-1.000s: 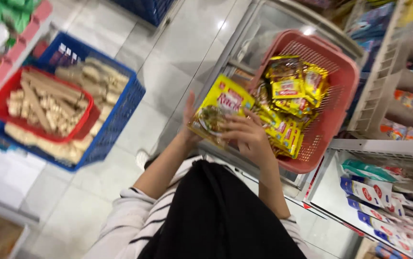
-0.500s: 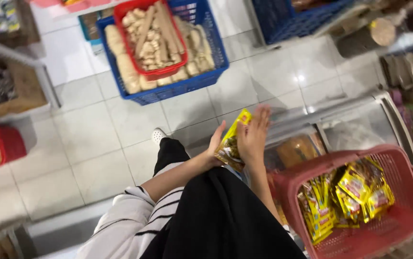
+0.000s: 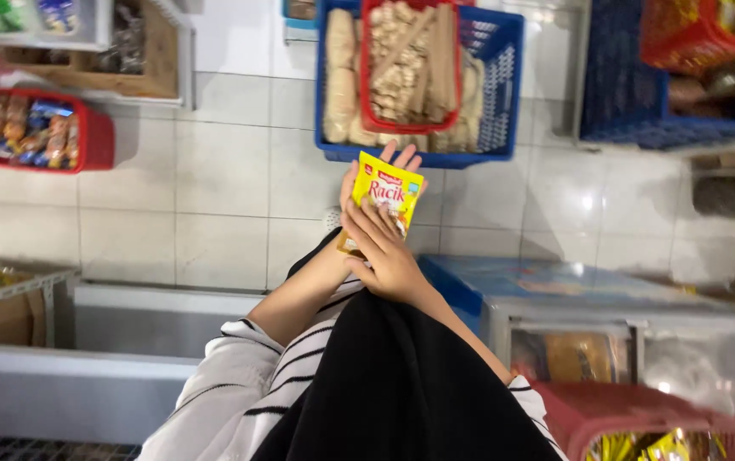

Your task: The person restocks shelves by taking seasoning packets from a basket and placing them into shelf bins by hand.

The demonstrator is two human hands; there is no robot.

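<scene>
White floor tiles (image 3: 214,171) are lying below, with a blue plastic crate (image 3: 504,102) just beyond the hands. Both hands are gripping a flat yellow foil packet (image 3: 387,195): the left hand (image 3: 366,183) is spreading behind it, the right hand (image 3: 385,256) is pinching its near face.

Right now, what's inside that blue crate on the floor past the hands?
The blue crate holds long pale wrapped packs and a red basket filled with similar tan packs. The basket covers the crate's middle, so whatever lies beneath it, and the crate's bottom, cannot be seen.
</scene>
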